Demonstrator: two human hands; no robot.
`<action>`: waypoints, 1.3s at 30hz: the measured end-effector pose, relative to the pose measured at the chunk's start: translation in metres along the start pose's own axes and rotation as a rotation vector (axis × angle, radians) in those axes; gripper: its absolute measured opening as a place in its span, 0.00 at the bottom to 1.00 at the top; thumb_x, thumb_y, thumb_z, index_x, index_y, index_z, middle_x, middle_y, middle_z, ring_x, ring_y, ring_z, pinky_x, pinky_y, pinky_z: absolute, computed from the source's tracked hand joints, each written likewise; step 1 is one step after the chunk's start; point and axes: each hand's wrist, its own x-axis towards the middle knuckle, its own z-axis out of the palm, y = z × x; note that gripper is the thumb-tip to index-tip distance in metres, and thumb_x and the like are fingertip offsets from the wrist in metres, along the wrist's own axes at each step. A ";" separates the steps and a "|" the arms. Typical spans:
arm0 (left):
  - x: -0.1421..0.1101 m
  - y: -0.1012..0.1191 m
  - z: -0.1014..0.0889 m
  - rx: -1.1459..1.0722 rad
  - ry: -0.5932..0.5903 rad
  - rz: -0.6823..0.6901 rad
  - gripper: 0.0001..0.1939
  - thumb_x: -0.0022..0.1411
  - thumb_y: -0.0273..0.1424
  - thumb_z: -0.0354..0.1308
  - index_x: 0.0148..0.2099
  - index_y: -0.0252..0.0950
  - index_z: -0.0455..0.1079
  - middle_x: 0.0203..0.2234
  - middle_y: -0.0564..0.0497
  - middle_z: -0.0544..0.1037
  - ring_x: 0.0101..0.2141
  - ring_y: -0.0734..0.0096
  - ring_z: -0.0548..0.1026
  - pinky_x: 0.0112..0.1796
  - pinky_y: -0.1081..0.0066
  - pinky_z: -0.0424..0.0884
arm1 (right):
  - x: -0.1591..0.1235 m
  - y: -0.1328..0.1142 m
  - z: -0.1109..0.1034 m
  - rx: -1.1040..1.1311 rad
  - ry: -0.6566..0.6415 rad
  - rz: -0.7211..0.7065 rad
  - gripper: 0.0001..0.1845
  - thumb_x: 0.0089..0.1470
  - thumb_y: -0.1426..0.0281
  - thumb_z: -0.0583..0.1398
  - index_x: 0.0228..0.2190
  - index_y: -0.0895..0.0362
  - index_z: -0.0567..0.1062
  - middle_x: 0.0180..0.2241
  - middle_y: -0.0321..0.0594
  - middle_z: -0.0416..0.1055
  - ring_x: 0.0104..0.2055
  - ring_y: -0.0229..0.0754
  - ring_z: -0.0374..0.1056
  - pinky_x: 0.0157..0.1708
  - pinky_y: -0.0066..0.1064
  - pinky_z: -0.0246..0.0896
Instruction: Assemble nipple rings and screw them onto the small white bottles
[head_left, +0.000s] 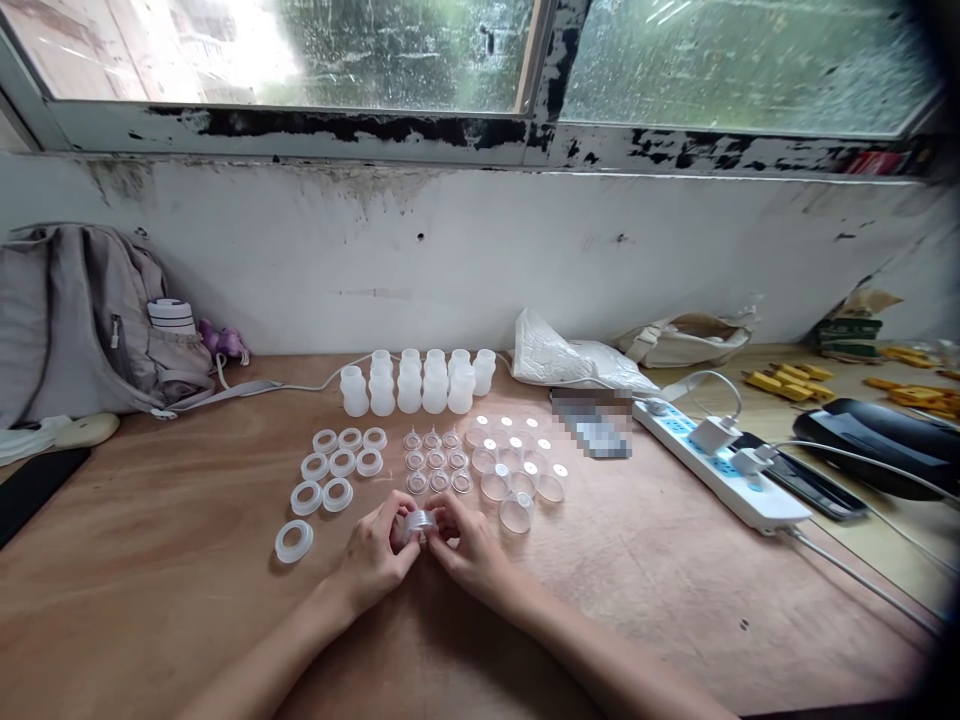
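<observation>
Between my left hand [382, 548] and my right hand [463, 548] is a translucent screw ring [418, 521], tilted, gripped from both sides by fingers and thumbs just above the table. Whether another part sits inside it is hard to make out. Left of my hands lie several matching white rings [293, 541]. Straight ahead, small clear teats [437, 460] stand in rows. Several clear round caps [517, 513] are grouped by my right hand. Behind all these, frosted small bottles [409, 384] stand upright in rows.
A grey backpack [90, 310] leans at the back left. On the right are a white power strip [720, 465] with plugs and cables, a phone [806, 478] and a black case [877, 445]. A plastic bag [570, 355] lies against the wall beyond the wooden table [180, 600].
</observation>
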 end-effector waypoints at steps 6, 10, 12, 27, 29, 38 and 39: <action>-0.001 0.000 0.001 -0.025 -0.015 -0.004 0.06 0.53 0.27 0.50 0.36 0.38 0.58 0.23 0.56 0.68 0.21 0.76 0.66 0.25 0.76 0.62 | 0.000 0.000 0.000 -0.025 0.024 -0.009 0.09 0.47 0.78 0.53 0.33 0.55 0.63 0.23 0.33 0.65 0.23 0.33 0.61 0.22 0.23 0.55; 0.000 0.000 0.002 -0.045 -0.017 -0.013 0.07 0.53 0.27 0.50 0.37 0.38 0.58 0.25 0.56 0.69 0.22 0.76 0.66 0.26 0.76 0.62 | 0.000 0.001 0.001 -0.037 0.044 -0.018 0.09 0.47 0.77 0.53 0.33 0.55 0.64 0.23 0.33 0.65 0.23 0.33 0.61 0.22 0.22 0.56; 0.000 -0.001 0.002 -0.047 -0.009 -0.028 0.07 0.53 0.27 0.51 0.36 0.38 0.58 0.25 0.56 0.69 0.22 0.76 0.65 0.26 0.76 0.63 | 0.001 0.002 0.002 -0.032 0.050 -0.029 0.09 0.47 0.78 0.53 0.33 0.55 0.64 0.24 0.33 0.65 0.24 0.33 0.62 0.23 0.22 0.58; 0.002 -0.003 0.001 -0.099 0.004 -0.035 0.06 0.54 0.28 0.51 0.37 0.37 0.61 0.28 0.53 0.72 0.23 0.75 0.67 0.26 0.75 0.64 | 0.002 0.005 0.001 0.073 0.043 0.013 0.12 0.45 0.80 0.52 0.33 0.55 0.63 0.26 0.35 0.68 0.27 0.35 0.67 0.25 0.24 0.61; 0.002 -0.002 0.001 -0.080 0.010 -0.049 0.07 0.54 0.27 0.51 0.37 0.37 0.61 0.27 0.53 0.72 0.23 0.75 0.67 0.27 0.75 0.63 | 0.002 0.005 0.001 0.080 0.036 0.013 0.11 0.46 0.79 0.52 0.33 0.55 0.63 0.27 0.36 0.68 0.28 0.36 0.67 0.26 0.25 0.62; 0.001 0.002 0.001 -0.035 0.000 -0.082 0.06 0.52 0.28 0.51 0.35 0.38 0.59 0.25 0.54 0.70 0.23 0.74 0.67 0.26 0.75 0.62 | 0.002 0.003 0.003 0.036 0.056 0.027 0.06 0.49 0.75 0.53 0.32 0.55 0.63 0.26 0.37 0.68 0.26 0.36 0.66 0.24 0.25 0.61; 0.001 0.002 0.001 -0.034 0.001 -0.089 0.06 0.52 0.28 0.51 0.35 0.38 0.59 0.24 0.54 0.70 0.22 0.74 0.67 0.26 0.75 0.62 | 0.001 0.003 0.003 0.041 0.051 0.029 0.06 0.49 0.74 0.53 0.32 0.55 0.63 0.26 0.37 0.69 0.26 0.36 0.67 0.24 0.26 0.61</action>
